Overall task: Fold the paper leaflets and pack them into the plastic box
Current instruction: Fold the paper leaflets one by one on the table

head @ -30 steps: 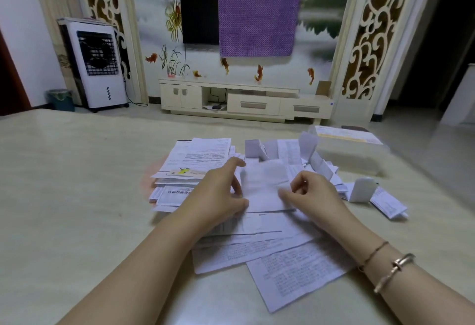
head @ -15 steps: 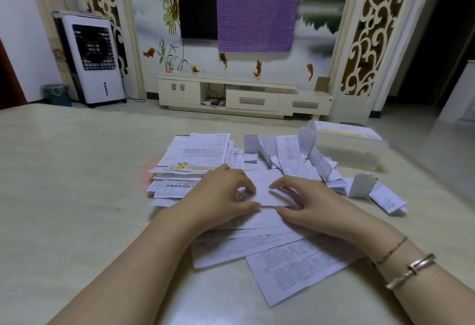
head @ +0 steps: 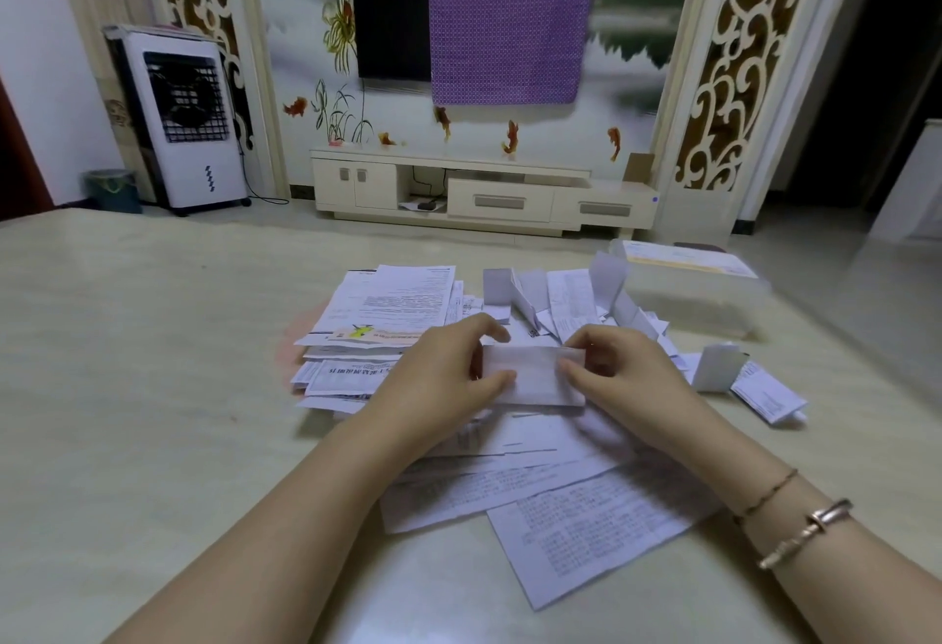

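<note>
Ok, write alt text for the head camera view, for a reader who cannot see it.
Two hands, left hand and right hand, pinch a small folded leaflet between them above a spread of loose paper leaflets on a pale table. A clear plastic box sits at the far right.

White papers on a pale marbled table, purple cloth behind

The leaflets point(head: 586, 531) are white with fine grey print; one at ten o'clock point(head: 372, 332) carries a yellow and pink strip. The table point(head: 127, 414) is cream with faint streaks. At twelve o'clock hangs a purple cloth point(head: 509, 16) with tiny pale dots beside a black screen point(head: 390, 6). The wall mural point(head: 306, 32) shows orange fish. The bracelet point(head: 805, 534) is rose gold.
</note>
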Motion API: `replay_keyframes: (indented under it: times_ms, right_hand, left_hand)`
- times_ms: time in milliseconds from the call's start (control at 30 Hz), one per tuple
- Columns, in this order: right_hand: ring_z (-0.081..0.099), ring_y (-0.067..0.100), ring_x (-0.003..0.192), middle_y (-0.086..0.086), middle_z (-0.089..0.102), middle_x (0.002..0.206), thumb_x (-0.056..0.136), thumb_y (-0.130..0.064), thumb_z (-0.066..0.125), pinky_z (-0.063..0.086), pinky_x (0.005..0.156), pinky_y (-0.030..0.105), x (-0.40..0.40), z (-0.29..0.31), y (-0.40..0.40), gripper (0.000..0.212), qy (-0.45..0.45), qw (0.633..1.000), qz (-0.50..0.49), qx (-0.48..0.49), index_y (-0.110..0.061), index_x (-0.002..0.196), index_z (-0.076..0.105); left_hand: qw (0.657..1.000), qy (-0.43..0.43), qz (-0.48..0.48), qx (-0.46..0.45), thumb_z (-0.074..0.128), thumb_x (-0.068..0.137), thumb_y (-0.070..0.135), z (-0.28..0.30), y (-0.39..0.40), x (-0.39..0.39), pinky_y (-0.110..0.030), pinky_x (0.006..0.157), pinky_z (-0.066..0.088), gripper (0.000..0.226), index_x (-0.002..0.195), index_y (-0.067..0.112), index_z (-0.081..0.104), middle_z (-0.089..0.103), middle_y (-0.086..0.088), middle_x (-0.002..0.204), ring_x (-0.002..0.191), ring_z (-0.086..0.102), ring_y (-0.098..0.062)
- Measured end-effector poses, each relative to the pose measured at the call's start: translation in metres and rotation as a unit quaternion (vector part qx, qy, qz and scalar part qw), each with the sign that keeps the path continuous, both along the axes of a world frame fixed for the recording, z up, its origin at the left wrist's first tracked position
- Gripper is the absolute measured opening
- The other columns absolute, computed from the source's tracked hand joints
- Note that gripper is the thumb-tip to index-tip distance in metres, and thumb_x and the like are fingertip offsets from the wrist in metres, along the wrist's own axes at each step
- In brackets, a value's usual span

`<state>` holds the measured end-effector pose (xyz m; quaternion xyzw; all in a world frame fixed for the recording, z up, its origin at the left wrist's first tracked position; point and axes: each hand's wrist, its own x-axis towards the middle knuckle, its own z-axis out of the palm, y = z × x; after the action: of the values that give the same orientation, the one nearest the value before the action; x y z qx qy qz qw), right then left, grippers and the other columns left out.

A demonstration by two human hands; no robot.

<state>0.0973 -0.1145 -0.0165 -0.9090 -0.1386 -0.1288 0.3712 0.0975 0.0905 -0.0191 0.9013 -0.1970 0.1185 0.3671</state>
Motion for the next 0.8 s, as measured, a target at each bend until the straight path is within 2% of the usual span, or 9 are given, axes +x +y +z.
replay_keyframes:
  times_ms: [100,233,333,433,533,633,700,800]
  right_hand:
    - [0.053,0.007,0.069,-0.006,0.059,0.072,0.082,-0.025,0.064,0.039,0.059,0.022,0.001,-0.005,0.002,0.011,0.017,0.998,-0.025,-0.053,-0.030,0.087,0.055]
    - [0.050,0.012,0.097,-0.009,0.051,0.103,0.082,-0.031,0.065,0.046,0.084,0.032,0.000,-0.006,0.004,0.032,-0.021,0.990,-0.005,-0.142,-0.029,0.108,0.047]
    - [0.046,0.010,0.108,-0.011,0.050,0.114,0.085,-0.036,0.062,0.042,0.093,0.033,-0.006,-0.003,0.002,0.030,-0.030,0.984,0.050,-0.166,-0.031,0.113,0.051]
    - [0.050,0.006,0.106,-0.014,0.056,0.109,0.087,-0.041,0.061,0.041,0.091,0.027,-0.012,0.000,0.002,0.026,-0.012,0.975,0.100,-0.200,-0.033,0.111,0.056]
    - [0.052,0.005,0.102,-0.015,0.060,0.107,0.088,-0.034,0.058,0.044,0.088,0.027,-0.012,0.002,0.001,0.024,-0.028,0.970,0.092,-0.224,-0.033,0.112,0.059]
    - [0.057,0.009,0.095,-0.013,0.066,0.100,0.086,-0.026,0.053,0.048,0.083,0.034,-0.010,0.000,0.001,0.021,-0.055,0.970,0.073,-0.227,-0.031,0.105,0.061]
    - [0.059,0.011,0.087,-0.011,0.066,0.087,0.086,-0.023,0.051,0.050,0.077,0.039,-0.010,0.000,0.002,0.012,-0.061,0.980,0.046,-0.182,-0.028,0.091,0.061]
    - [0.058,0.009,0.075,-0.008,0.063,0.074,0.087,-0.019,0.054,0.052,0.075,0.037,-0.010,0.002,0.004,0.013,-0.053,0.996,0.041,-0.059,-0.027,0.078,0.060]
  left_hand:
    - [0.999,0.016,0.016,0.030,0.068,0.083,0.031,-0.005,-0.001,0.003,-0.032,0.071,0.044,0.038,0.118,0.029,0.052,0.057,0.006,0.076,0.075,0.053,-0.013]
    - [0.994,-0.030,0.039,0.093,0.070,0.081,0.034,-0.008,0.001,0.007,-0.030,0.082,0.040,0.044,0.120,0.026,0.052,0.053,0.007,0.095,0.097,0.046,-0.016]
    - [0.994,-0.047,0.020,0.098,0.067,0.084,0.031,-0.008,0.002,0.008,-0.030,0.081,0.041,0.023,0.107,0.028,0.062,0.049,0.009,0.096,0.096,0.045,-0.017]
    - [0.992,-0.044,-0.001,0.118,0.063,0.088,0.034,-0.009,0.000,0.006,-0.032,0.083,0.040,0.014,0.099,0.029,0.068,0.052,0.009,0.095,0.095,0.046,-0.018]
    - [0.994,-0.032,-0.004,0.109,0.066,0.084,0.046,-0.006,0.001,0.004,-0.027,0.077,0.035,0.024,0.102,0.031,0.068,0.051,0.011,0.096,0.094,0.043,-0.012]
    - [0.997,-0.043,0.007,0.069,0.072,0.080,0.043,-0.003,0.003,0.003,-0.022,0.073,0.033,0.036,0.111,0.028,0.062,0.049,0.009,0.097,0.091,0.043,-0.009]
    - [0.997,-0.066,0.026,0.030,0.072,0.082,0.035,-0.001,0.003,0.002,-0.019,0.069,0.036,0.036,0.112,0.027,0.055,0.050,0.007,0.091,0.081,0.045,-0.006]
    - [0.996,-0.045,0.038,-0.069,0.071,0.084,0.025,0.003,0.000,0.001,-0.026,0.072,0.049,0.033,0.110,0.025,0.052,0.059,0.006,0.082,0.075,0.057,-0.005]
